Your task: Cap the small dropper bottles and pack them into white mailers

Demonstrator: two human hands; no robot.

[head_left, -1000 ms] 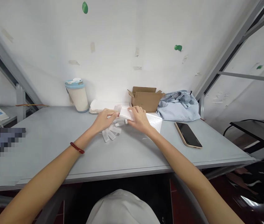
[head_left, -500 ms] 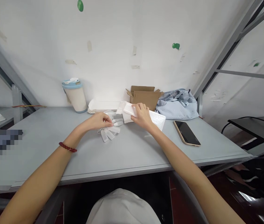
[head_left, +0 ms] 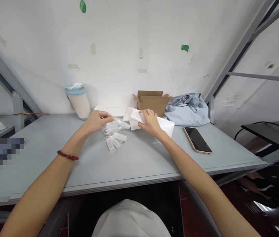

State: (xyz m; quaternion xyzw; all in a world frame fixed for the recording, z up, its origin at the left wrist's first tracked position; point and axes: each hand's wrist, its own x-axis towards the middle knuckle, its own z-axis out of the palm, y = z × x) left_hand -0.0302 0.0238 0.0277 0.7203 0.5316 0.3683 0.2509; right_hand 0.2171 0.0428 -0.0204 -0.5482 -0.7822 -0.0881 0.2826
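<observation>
My left hand [head_left: 97, 121] is closed in a pinch, its fingertips at the narrow end of a translucent white tag [head_left: 123, 124]. Below the fingers, several similar white tags [head_left: 114, 142] with thin loops lie in a loose pile on the grey table [head_left: 129, 161]. My right hand [head_left: 150, 122] is wrapped round a white packet [head_left: 137, 115] with a clear, shiny wrapping, just right of the pile. Under and beside that hand lies a shiny white pouch [head_left: 167, 125], partly hidden by it.
A cream cup with a blue lid [head_left: 79, 102] stands back left. An open cardboard box [head_left: 154, 104] and a bundled light-blue cloth [head_left: 188, 110] sit against the wall. A phone [head_left: 197, 140] lies right. White flat pieces [head_left: 104, 108] are behind my left hand.
My left hand has moved left and slightly up, away from the lower tags, with a tag at its fingertips. My right hand and the packet stay nearly in place.
</observation>
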